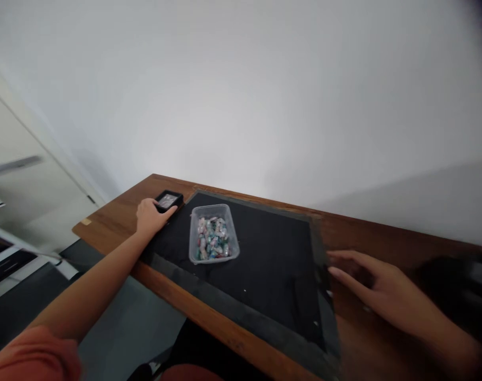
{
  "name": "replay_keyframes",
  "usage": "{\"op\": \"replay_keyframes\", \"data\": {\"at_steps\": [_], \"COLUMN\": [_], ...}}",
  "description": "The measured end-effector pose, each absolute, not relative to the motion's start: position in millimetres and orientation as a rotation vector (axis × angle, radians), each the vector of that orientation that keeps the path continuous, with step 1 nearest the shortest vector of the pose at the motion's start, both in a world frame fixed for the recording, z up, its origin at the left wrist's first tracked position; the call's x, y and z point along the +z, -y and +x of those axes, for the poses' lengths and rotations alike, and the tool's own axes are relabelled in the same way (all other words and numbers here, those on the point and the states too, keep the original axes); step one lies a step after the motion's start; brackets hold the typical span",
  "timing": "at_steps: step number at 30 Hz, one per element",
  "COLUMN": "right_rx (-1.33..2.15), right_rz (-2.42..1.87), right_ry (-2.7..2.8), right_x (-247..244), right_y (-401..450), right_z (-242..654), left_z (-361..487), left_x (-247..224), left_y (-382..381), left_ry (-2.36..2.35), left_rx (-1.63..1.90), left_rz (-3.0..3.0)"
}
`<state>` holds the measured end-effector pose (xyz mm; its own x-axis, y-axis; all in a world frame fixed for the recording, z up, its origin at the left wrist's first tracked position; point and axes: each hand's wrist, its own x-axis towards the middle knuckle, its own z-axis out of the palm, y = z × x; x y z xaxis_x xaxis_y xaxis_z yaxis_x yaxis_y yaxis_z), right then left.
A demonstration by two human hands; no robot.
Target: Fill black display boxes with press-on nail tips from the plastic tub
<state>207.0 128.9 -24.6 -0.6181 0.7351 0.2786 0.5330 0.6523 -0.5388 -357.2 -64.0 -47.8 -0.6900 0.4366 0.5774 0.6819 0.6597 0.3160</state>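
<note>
My left hand point(149, 214) is wrapped round the near side of a small black box point(168, 200) with a pale, glossy panel on its top. That box sits on the wood at the mat's far left corner. A clear plastic tub point(235, 247), full of small pieces point(214, 235) in shiny pink, green and blue, stands on the black mat point(276, 254); what the pieces are I cannot make out. By the mat's right edge, my right hand point(370, 280) hovers low over the table, thumb and fingers apart with nothing between them.
The wooden table point(117, 222) runs along a white wall point(264, 95). A dark, blurred object point(458, 283) lies at the far right. Tiny light bits dot the mat. White furniture point(30, 174) stands off to the left, beyond the table.
</note>
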Motion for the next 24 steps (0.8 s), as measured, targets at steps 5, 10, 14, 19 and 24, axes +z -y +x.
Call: {"op": "replay_keyframes", "data": {"at_steps": [5,10,14,19,24], "right_rx": [0.687,0.686,0.667,0.668,0.661], "right_rz": [-0.995,-0.981,-0.964,-0.961,-0.964], "right_ry": [2.369,2.357,2.339,2.333,2.33], "right_x": [-11,-16,-17,-18,-20], "right_y": [-124,-127,-129,-130,-133], "right_z": [205,208,210,209,209], "left_z": [-348,-344,-344,-345,-346], "left_x": [-37,-30,-29,-30,-29], "left_y": [65,69,73,73,73], "left_ry": [2.448,2.411,2.383,2.373,2.361], "left_rx": [-0.745,-0.746,-0.734,-0.678,-0.587], "left_rz": [-0.826,-0.786,-0.757,-0.938,-1.097]}}
